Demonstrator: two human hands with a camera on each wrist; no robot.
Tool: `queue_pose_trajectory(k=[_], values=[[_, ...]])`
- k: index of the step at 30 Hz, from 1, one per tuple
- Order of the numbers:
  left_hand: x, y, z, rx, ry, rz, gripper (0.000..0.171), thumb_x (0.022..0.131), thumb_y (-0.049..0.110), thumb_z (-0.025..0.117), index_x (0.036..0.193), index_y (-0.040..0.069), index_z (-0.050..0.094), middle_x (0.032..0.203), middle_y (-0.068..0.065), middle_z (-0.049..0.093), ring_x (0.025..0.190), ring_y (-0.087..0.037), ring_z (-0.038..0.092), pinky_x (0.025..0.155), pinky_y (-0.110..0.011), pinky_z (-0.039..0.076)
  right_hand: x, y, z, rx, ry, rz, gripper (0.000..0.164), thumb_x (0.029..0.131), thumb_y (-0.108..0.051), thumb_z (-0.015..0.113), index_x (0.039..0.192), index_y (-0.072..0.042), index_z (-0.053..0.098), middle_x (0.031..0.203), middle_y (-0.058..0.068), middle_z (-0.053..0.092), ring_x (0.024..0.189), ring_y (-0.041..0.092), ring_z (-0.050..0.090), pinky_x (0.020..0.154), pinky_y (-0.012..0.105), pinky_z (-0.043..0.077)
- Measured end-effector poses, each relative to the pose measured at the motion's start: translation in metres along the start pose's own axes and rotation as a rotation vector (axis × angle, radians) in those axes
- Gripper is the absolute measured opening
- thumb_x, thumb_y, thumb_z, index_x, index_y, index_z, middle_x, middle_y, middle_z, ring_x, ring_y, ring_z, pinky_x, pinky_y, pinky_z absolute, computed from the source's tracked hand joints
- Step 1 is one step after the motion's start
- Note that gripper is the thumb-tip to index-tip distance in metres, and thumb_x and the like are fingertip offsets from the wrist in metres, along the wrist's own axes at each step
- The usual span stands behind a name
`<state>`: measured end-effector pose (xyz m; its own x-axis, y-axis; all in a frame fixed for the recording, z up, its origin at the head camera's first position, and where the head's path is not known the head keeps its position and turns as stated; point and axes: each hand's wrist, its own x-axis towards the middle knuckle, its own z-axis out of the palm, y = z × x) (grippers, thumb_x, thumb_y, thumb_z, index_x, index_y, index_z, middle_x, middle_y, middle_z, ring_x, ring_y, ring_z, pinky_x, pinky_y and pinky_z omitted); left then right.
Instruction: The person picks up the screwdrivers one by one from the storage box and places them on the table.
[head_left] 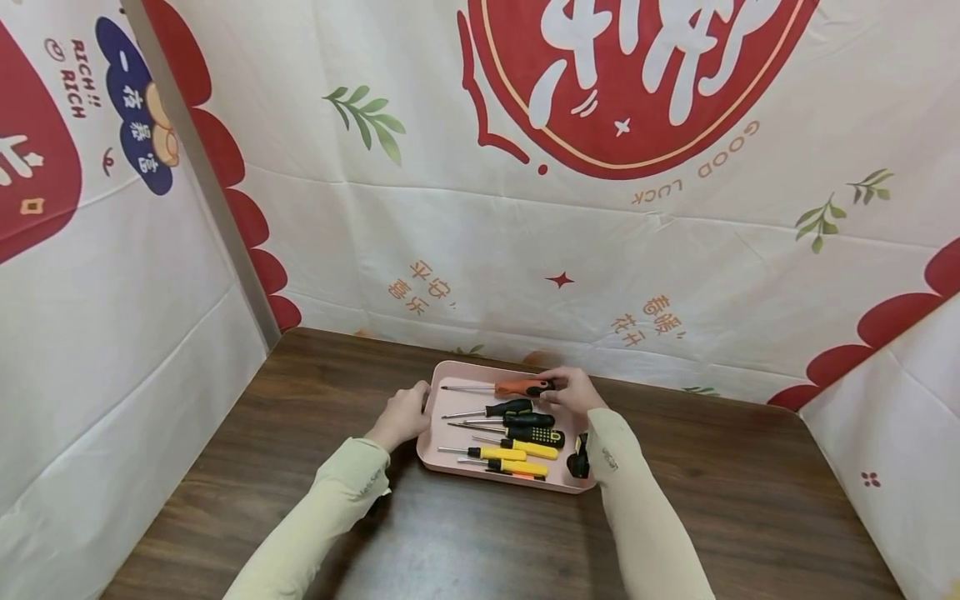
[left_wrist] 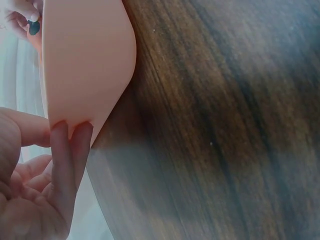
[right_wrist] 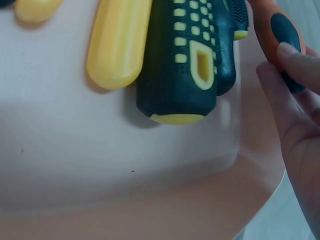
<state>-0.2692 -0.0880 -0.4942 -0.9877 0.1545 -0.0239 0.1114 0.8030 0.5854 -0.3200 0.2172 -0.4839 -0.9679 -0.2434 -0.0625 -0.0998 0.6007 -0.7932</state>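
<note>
A pink tray point(head_left: 446, 432) holds several screwdrivers side by side. At its left end, my left hand point(head_left: 403, 417) pinches the rim; in the left wrist view its fingers point(left_wrist: 62, 152) press the outer wall. My right hand point(head_left: 573, 390) grips the handle end of an orange screwdriver point(head_left: 517, 387) along the far side, its thumb on the dark grip in the right wrist view. Nearer lie black-handled screwdrivers point(head_left: 510, 407), a thick black screwdriver with yellow squares point(right_wrist: 175, 90), and yellow-handled screwdrivers point(head_left: 534, 450).
The tray rests on a brown wooden table point(head_left: 712, 500), near its back edge. Behind the table hangs a printed white cloth point(head_left: 480, 242), with another cloth point(head_left: 112, 350) at the left. A dark object point(head_left: 577, 460) shows beside my right cuff.
</note>
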Motion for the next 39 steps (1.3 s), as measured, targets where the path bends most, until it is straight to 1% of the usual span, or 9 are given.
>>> queue_pose_trajectory(k=[5,10,17,22,25,29,32,36,39], values=[[0.0,0.0,0.0,-0.006,-0.007,-0.005,0.034,0.078,0.002,0.059,0.112,0.002,0.054,0.085,-0.011,0.061,0.067,-0.022,0.055,0.058,-0.035,0.046,-0.001,0.004,-0.001,0.151,-0.014,0.077,0.032,0.081,-0.003,0.064,0.113,-0.003,0.063,0.111,0.019,0.059,0.095,0.026,0.059,0.081,0.04,0.048],[0.001,0.0,0.001,-0.009,-0.006,0.002,0.034,0.078,0.002,0.06,0.111,0.002,0.054,0.082,-0.01,0.06,0.067,-0.022,0.055,0.057,-0.035,0.046,-0.001,0.007,-0.001,0.291,-0.015,0.115,0.034,0.082,0.0,0.062,0.115,0.0,0.06,0.116,0.022,0.056,0.092,0.021,0.061,0.082,0.042,0.048],[0.003,-0.001,0.002,-0.018,-0.004,0.007,0.034,0.077,0.002,0.059,0.111,0.002,0.054,0.078,-0.008,0.06,0.063,-0.02,0.055,0.054,-0.032,0.045,0.002,0.015,0.001,0.551,0.01,0.18,0.039,0.08,0.001,0.063,0.119,0.005,0.056,0.121,0.024,0.05,0.089,0.017,0.062,0.084,0.039,0.047],[0.003,-0.002,0.002,-0.018,-0.005,0.006,0.035,0.077,0.001,0.059,0.111,0.002,0.053,0.076,-0.007,0.059,0.062,-0.019,0.054,0.053,-0.03,0.044,0.002,0.017,0.0,0.598,0.016,0.19,0.038,0.078,0.002,0.066,0.115,0.005,0.058,0.116,0.021,0.053,0.088,0.017,0.062,0.084,0.04,0.047],[0.003,-0.002,0.001,-0.028,-0.014,-0.002,0.036,0.076,0.001,0.058,0.112,0.002,0.053,0.076,-0.006,0.059,0.061,-0.018,0.054,0.052,-0.029,0.043,0.001,0.018,-0.003,0.639,-0.02,0.197,0.039,0.078,0.001,0.065,0.117,0.004,0.057,0.117,0.018,0.052,0.091,0.018,0.061,0.09,0.044,0.043],[0.004,-0.003,0.0,-0.046,-0.017,-0.003,0.037,0.076,0.001,0.058,0.112,0.001,0.053,0.075,-0.005,0.058,0.06,-0.016,0.054,0.052,-0.027,0.043,-0.002,0.014,-0.012,0.606,-0.025,0.159,0.044,0.08,0.0,0.064,0.122,0.008,0.051,0.114,0.014,0.053,0.088,0.014,0.061,0.092,0.047,0.04],[0.005,-0.005,-0.001,-0.053,-0.016,0.008,0.037,0.075,0.001,0.058,0.112,0.002,0.052,0.072,-0.003,0.056,0.058,-0.015,0.052,0.052,-0.027,0.042,-0.004,0.012,-0.022,0.598,-0.003,0.142,0.047,0.081,0.001,0.063,0.124,0.01,0.048,0.109,0.01,0.055,0.085,0.01,0.062,0.092,0.046,0.04],[0.005,-0.006,-0.003,-0.082,-0.02,0.009,0.04,0.074,0.0,0.057,0.114,0.002,0.051,0.07,-0.003,0.056,0.055,-0.014,0.051,0.052,-0.026,0.042,-0.008,0.013,-0.034,0.701,-0.036,0.131,0.048,0.082,0.005,0.06,0.126,0.012,0.044,0.106,0.005,0.054,0.087,0.011,0.063,0.093,0.043,0.039],[0.005,-0.006,-0.005,-0.111,-0.026,-0.001,0.041,0.074,0.0,0.058,0.115,0.002,0.052,0.071,-0.003,0.058,0.055,-0.013,0.053,0.052,-0.025,0.044,-0.011,0.015,-0.043,0.743,-0.046,0.115,0.043,0.081,0.007,0.059,0.123,0.01,0.049,0.102,0.002,0.058,0.087,0.012,0.063,0.09,0.038,0.043]])
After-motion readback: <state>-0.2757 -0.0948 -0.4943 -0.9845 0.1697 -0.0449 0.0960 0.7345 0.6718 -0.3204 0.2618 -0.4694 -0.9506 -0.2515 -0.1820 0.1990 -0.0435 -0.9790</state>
